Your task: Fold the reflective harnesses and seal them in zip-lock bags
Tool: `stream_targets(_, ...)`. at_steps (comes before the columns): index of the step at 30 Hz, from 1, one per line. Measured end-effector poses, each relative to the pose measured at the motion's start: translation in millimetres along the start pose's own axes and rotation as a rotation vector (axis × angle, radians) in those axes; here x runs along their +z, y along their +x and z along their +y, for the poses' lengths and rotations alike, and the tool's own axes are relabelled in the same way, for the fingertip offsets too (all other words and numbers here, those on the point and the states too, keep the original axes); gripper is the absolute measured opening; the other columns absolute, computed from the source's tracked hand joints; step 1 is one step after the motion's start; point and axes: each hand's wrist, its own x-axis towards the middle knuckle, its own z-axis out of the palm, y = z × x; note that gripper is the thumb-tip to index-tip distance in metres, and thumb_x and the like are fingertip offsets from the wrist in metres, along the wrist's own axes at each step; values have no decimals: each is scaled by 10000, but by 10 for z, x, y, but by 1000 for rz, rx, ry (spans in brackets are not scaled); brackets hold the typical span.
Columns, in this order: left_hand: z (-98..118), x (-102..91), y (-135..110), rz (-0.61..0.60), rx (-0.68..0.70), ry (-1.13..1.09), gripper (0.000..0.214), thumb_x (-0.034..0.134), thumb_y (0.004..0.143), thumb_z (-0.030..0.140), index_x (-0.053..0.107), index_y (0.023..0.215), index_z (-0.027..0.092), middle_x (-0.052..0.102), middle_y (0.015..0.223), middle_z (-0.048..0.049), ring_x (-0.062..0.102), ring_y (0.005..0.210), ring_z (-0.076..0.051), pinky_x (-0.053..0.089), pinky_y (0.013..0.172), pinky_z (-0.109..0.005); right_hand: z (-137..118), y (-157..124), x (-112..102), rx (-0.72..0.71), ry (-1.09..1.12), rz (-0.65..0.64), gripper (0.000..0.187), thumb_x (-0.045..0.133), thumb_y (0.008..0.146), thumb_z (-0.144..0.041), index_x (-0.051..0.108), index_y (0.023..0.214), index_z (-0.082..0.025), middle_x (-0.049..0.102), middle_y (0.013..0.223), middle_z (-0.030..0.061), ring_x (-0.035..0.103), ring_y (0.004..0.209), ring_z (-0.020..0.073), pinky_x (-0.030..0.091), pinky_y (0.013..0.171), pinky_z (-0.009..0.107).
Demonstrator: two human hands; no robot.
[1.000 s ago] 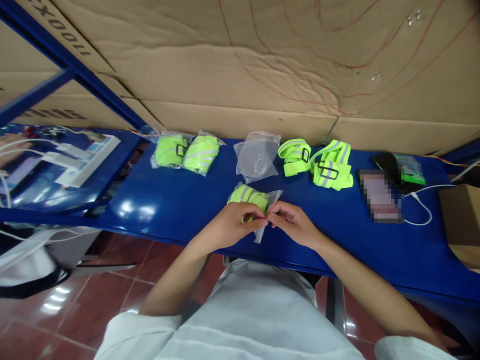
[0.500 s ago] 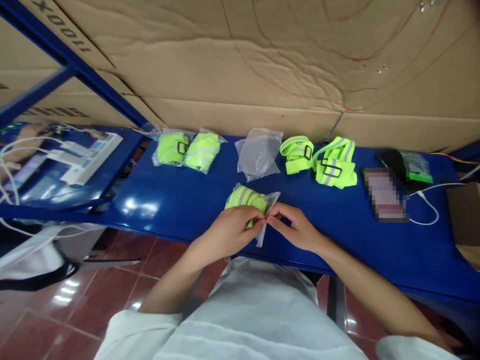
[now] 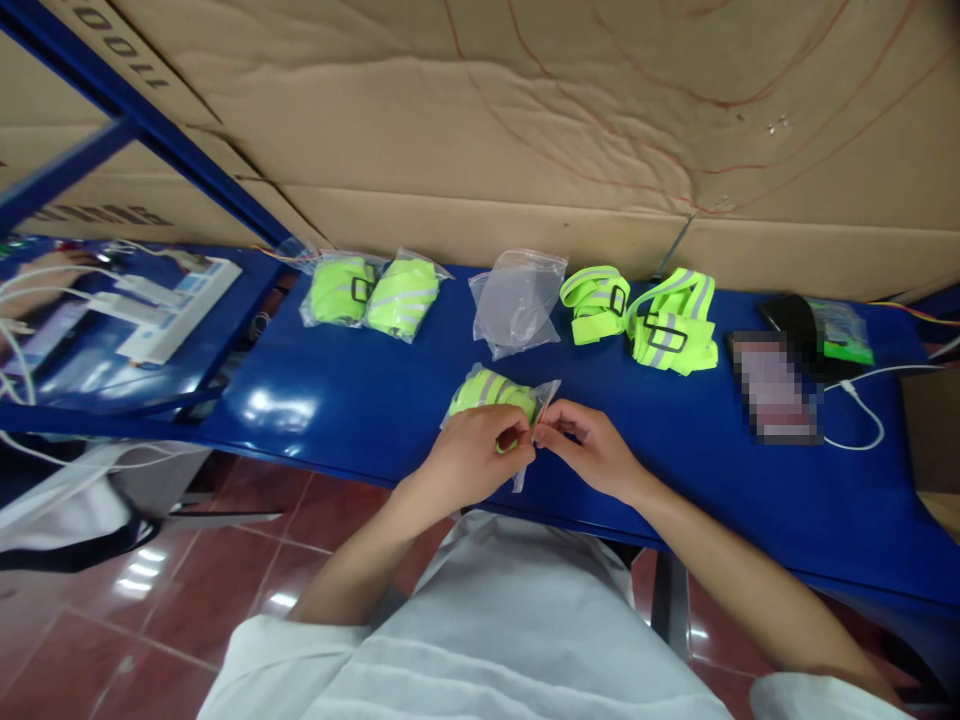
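A clear zip bag (image 3: 548, 392) lies close to the table's front edge, with a folded neon-yellow reflective strap (image 3: 487, 386) inside it. My left hand (image 3: 480, 445) pinches the bag's open-end edge between thumb and fingers, partly covering the strap. Right beside it, my right hand (image 3: 589, 445) pinches the same edge, the fingertips of both hands nearly meeting. Behind them is a stack of flat clear bags (image 3: 517, 300). Two loose folded straps with black buckles, a smaller one (image 3: 596, 300) and a larger one (image 3: 675, 330), lie to its right.
Two bagged straps, one (image 3: 341, 292) beside the other (image 3: 403, 300), lie at the back left. A phone (image 3: 776, 385), a dark object (image 3: 791, 325) and a white cable (image 3: 862, 405) are on the right. Past the blue frame are a power strip (image 3: 180, 315) and another person's hand (image 3: 56, 280).
Both hands stay at the bag's edge, their fingers shifting slightly along it. The view has moved a little; the things on the table keep their places.
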Motion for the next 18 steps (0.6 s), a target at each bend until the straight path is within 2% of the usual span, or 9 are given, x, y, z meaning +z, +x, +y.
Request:
stream_targets(2,10,6,12,33,-12,-21,154,586,850,244,569,710,183,530,650,42,437,615,-110,272,613,-269,14,2,5,-38,-16,10,347,705,933,-536,660,861,-199,681,832,4,626,788,137,489,739,268)
stream_targets(5,1,21,26,63,7,-25,131,581,834,218,567,710,180,537,656,45,441,611,-104,292,626,-260,67,18,21,-36,73,18,331,717,932,-516,656,863,-198,674,828,0,625,787,130,493,741,262)
stream_targets(8,-24,40,24,71,40,-17,112,547,855,198,586,752,180,559,681,40,456,614,-104,309,634,-255,104,31,38,28,186,47,346,689,946,-536,665,891,-195,688,839,9,645,772,127,517,713,260)
stream_targets(10,-31,50,18,67,54,-6,111,540,865,187,596,770,180,580,705,36,467,621,-102,312,636,-252,104,33,45,79,221,68,363,728,910,-549,664,897,-192,692,831,10,653,740,127,534,678,261)
stream_targets(13,-25,47,26,46,37,20,145,611,884,253,604,761,178,600,719,34,482,635,-103,308,635,-252,85,33,49,109,239,71,393,828,815,-535,653,865,-187,691,800,2,648,692,119,549,643,256)
stream_targets(15,-28,22,47,10,20,14,220,644,915,341,631,767,178,604,712,31,496,643,-108,304,629,-257,75,38,48,121,244,81,406,839,798,-541,656,852,-183,698,790,5,650,676,117,560,633,257)
stream_targets(18,-65,-45,80,-92,33,-74,255,597,981,370,704,840,187,644,733,22,537,668,-115,321,628,-256,68,50,40,158,247,107,426,849,777,-553,678,869,-174,713,784,14,672,674,123,585,641,267)
